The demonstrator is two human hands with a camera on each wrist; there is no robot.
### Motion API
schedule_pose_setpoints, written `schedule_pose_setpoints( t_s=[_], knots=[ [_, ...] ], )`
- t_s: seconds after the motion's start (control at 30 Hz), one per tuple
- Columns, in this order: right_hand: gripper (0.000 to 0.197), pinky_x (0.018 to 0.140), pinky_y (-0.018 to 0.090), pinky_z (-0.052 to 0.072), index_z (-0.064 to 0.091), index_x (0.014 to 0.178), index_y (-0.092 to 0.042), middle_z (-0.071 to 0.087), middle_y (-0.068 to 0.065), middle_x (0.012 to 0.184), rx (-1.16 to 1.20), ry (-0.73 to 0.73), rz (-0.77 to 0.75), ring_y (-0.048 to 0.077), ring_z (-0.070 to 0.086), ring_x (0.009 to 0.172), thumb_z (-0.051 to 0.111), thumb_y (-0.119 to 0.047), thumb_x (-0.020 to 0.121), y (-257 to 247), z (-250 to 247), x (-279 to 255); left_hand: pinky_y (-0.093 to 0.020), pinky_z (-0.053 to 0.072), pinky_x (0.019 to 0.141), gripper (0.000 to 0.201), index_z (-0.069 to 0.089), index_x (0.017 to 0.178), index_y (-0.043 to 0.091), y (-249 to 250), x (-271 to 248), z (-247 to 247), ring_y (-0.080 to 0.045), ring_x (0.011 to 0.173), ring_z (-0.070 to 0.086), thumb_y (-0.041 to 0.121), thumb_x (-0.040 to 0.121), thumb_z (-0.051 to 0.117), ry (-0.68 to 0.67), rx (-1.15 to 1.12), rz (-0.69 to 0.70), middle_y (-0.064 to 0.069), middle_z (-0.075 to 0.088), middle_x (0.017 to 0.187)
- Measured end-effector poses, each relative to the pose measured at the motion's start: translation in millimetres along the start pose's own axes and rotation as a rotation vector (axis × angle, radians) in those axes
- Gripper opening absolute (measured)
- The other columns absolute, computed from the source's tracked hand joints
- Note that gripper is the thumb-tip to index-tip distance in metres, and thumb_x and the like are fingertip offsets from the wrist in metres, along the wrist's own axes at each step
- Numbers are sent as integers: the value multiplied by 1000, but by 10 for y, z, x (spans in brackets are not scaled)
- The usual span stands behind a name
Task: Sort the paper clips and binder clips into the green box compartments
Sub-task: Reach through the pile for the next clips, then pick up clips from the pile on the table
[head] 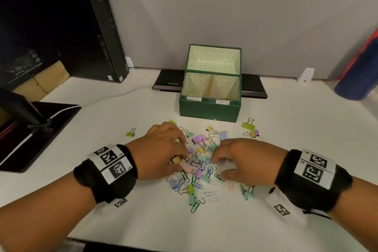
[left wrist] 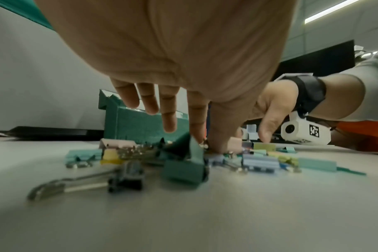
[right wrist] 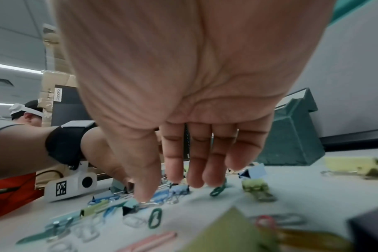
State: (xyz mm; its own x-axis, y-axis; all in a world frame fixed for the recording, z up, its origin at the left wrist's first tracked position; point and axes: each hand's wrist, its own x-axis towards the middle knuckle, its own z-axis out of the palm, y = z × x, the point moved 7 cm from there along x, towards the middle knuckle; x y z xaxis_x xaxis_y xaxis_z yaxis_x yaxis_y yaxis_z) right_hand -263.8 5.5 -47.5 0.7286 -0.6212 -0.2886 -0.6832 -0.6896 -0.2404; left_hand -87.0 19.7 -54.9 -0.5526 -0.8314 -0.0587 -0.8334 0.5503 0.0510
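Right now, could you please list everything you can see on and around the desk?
Clips: many, pastel mix of binder and paper clips, piled mid-desk, strays around.
Green box: one, lid open, two front compartments, behind the pile.
Keyboard: one, black, behind the box.
PC case: one, black, far left.
Stand: one, black, left edge.
Roll: one, blue, far right.
Left hand: fingers in the pile.
Right hand: fingers down at the pile.

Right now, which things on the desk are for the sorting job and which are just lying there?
For the job:
green box
pile of clips
left hand
right hand

Just lying about:
black computer case
keyboard
blue roll
cardboard box
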Motion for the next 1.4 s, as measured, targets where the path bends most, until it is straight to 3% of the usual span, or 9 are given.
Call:
schedule_pose_setpoints(
  t_s=[0.2,0.33,0.47,0.57,0.7,0.9,1.07,1.23,1.4],
  knots=[
    [12,74,34,53,59,105,-30,61,-8,98,-27,-4,34,16,58,86,58,-29,93,-117,128,188,-37,30,108,36,65,121,32,-18,21,-105,-14,133,29,54,94,52,49,-23,-64,10,50,131],
    [20,69,35,52,58,97,-28,63,-7,86,5,-24,58,17,59,79,48,-12,90,-34,107,158,-33,30,102,37,66,120,26,-180,-16,-191,-14,127,34,48,99,44,94,-65,-171,7,53,129],
    [23,71,31,54,59,94,-32,63,-10,88,85,2,41,11,60,80,48,-14,86,-56,42,128,-33,31,106,46,48,140,26,-252,-3,-196,-16,128,34,46,100,43,143,-41,-253,5,46,137],
    [25,72,24,49,63,93,-30,59,-11,90,178,83,35,10,57,80,51,-10,84,-73,-9,135,-35,34,105,42,55,132,34,-77,-7,-193,-15,124,35,50,94,55,170,-94,-115,8,48,128],
    [27,73,13,42,62,97,-19,58,-5,101,153,-16,1,10,53,87,45,0,89,-192,91,145,-33,28,103,46,69,113,40,140,-37,-30,-11,122,28,70,79,61,-49,-89,55,14,45,117],
    [18,79,28,48,55,109,-33,48,-15,104,51,-81,-124,10,52,93,58,-39,92,-487,257,-14,-36,31,104,42,68,114,41,128,-31,-3,-13,123,30,65,80,66,-65,-84,69,12,47,120],
    [13,73,30,48,55,104,-31,48,-13,101,17,-41,-93,13,51,88,60,-36,93,-481,285,-4,-34,33,98,43,73,94,33,85,-31,6,-12,116,37,71,73,67,-37,-65,46,14,52,110],
    [19,61,16,30,60,114,-33,40,-16,97,-13,-33,-59,10,45,85,60,-39,95,-445,252,-19,-32,32,98,45,75,95,33,71,-72,15,-8,116,35,71,71,69,-64,-87,38,16,52,110],
    [27,69,31,45,54,109,-31,42,-11,99,-119,15,-37,16,49,87,62,-49,90,-460,155,-31,-34,32,103,42,72,107,39,89,-106,29,-8,119,32,67,75,69,-99,-127,69,17,48,114]
  ],
)
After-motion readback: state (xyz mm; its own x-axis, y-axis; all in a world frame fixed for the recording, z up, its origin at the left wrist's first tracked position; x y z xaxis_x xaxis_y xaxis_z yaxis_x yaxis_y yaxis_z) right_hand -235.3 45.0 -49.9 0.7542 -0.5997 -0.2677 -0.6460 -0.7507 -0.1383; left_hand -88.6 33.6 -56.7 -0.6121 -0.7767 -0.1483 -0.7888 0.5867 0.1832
